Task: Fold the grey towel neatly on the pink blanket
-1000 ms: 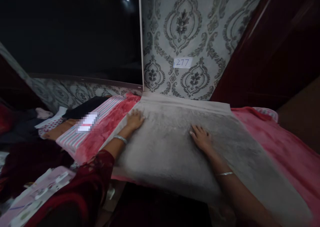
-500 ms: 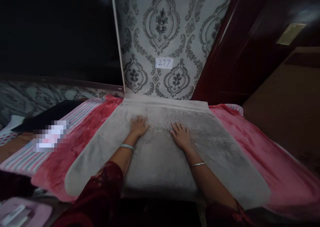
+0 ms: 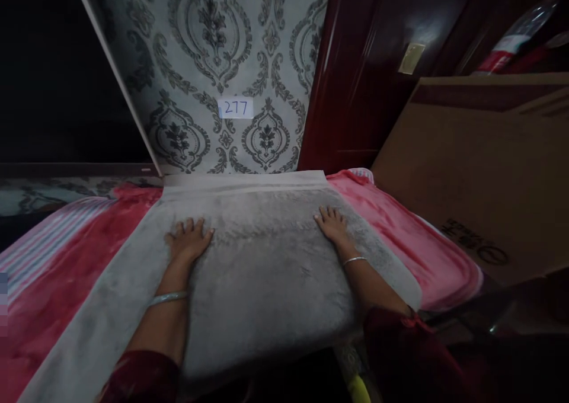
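Observation:
A grey plush mat [image 3: 267,284] with a paler band along its far edge lies spread over a pink-red fleece blanket [image 3: 391,231]. On the mat's left part rests my left hand [image 3: 189,240], palm down with fingers spread. My right hand [image 3: 333,225] lies flat near the mat's far right side, its fingers also apart. Both hands touch the plush surface and hold nothing. A shallow ridge in the pile runs between them. The near edge of the mat hangs down over the front.
A striped cloth [image 3: 48,231] shows at the left, below a dark screen [image 3: 53,83]. Patterned wallpaper with a paper label [image 3: 235,108] stands behind. At the right are a cardboard box [image 3: 480,160], a bottle [image 3: 511,44] and a dark red wooden panel [image 3: 351,77].
My hands have moved farther apart on the mat, the left one leftward and the right one toward the right edge. The view has turned right, showing more of the box and the bottle.

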The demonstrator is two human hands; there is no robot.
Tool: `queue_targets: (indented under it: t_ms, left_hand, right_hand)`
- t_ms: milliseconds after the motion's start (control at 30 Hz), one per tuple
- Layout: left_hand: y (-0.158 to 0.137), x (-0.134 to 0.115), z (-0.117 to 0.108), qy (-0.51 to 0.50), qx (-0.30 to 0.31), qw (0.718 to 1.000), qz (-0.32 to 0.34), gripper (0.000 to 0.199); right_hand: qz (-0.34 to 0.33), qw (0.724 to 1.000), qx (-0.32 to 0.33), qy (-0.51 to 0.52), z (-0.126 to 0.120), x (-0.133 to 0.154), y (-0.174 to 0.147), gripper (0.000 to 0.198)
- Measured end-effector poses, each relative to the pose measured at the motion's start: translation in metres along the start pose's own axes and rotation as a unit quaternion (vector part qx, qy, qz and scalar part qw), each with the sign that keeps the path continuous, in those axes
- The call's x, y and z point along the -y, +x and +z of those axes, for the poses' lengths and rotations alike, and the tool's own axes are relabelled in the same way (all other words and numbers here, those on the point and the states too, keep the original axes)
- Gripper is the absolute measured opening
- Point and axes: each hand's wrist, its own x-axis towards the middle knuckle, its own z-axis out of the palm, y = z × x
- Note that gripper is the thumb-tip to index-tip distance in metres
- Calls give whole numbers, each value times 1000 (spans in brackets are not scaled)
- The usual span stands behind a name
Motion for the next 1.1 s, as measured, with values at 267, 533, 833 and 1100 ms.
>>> queue_targets:
  t_ms: [267,533,833,1100]
  left_hand:
    - [1,-3,-3,-5,2,1000,-4,70]
    - [-2,3,-7,-19,-22,999,39,61]
    - [-3,-28,3,2,-23,973,229,66]
    - [-1,-30,10,17,54,977,206,69]
  right_hand:
    - [-323,945,27,41,14,131,-52,63]
    - [-556,824,32,102,15,199,-110,53]
    - [-45,997,-50,26,-22,47,15,59]
    - [4,1000,6,-21,8,-19,35,62]
